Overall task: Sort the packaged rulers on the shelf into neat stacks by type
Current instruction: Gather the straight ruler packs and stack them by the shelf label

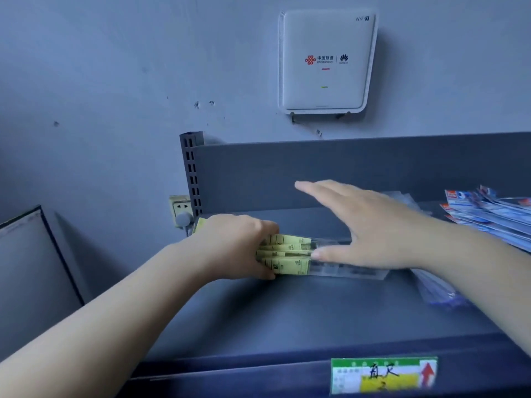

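A stack of clear packaged rulers with yellow header cards (pixel 290 255) lies on the dark grey shelf (pixel 287 317), its long side running left to right. My left hand (pixel 238 245) grips the stack's yellow left end, fingers curled round it. My right hand (pixel 362 225) is flat with straight fingers over the stack's clear right part, thumb tip touching near the yellow cards. A fanned pile of blue and red packaged rulers (pixel 488 214) lies at the shelf's far right. Another clear pack with a blue end (pixel 439 291) sits below my right forearm.
The shelf's back panel (pixel 316 173) stands behind the stacks, with a slotted upright post (pixel 192 173) at its left end. A price label (pixel 383 374) is on the shelf's front lip. A wall socket (pixel 180 209) and a white router (pixel 326 61) are on the wall.
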A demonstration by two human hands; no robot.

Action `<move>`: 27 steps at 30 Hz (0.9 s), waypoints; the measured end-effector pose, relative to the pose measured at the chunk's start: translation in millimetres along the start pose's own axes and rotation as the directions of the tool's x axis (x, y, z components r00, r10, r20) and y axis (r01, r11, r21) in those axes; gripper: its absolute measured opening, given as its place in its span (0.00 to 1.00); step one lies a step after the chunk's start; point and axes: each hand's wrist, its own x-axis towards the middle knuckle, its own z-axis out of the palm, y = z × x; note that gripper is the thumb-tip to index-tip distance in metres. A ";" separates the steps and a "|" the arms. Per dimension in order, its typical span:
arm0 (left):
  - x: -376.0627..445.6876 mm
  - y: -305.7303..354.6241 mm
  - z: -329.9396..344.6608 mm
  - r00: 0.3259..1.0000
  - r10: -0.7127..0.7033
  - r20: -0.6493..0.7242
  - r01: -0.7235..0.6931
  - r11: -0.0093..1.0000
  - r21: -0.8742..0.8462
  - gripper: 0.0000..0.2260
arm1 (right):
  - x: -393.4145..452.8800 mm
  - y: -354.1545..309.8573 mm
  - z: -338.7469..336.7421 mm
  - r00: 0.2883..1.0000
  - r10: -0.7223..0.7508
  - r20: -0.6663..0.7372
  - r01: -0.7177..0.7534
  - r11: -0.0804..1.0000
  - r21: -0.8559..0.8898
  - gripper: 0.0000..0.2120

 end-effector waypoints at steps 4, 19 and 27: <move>4.9 -0.1 -0.9 0.999 -0.018 0.026 0.019 0.999 -0.037 0.20 | -20.7 1.4 17.4 0.999 0.016 0.034 -0.014 0.999 -0.050 0.21; 9.5 -4.7 10.9 0.999 0.024 -0.036 -0.028 0.995 -0.099 0.20 | -10.3 -5.4 32.6 0.995 0.045 -0.093 -0.047 0.999 -0.019 0.32; 7.5 -5.0 19.9 0.991 0.077 -0.105 -0.083 0.995 -0.061 0.20 | -1.5 -14.4 33.7 1.000 -0.015 0.011 0.015 0.999 -0.032 0.31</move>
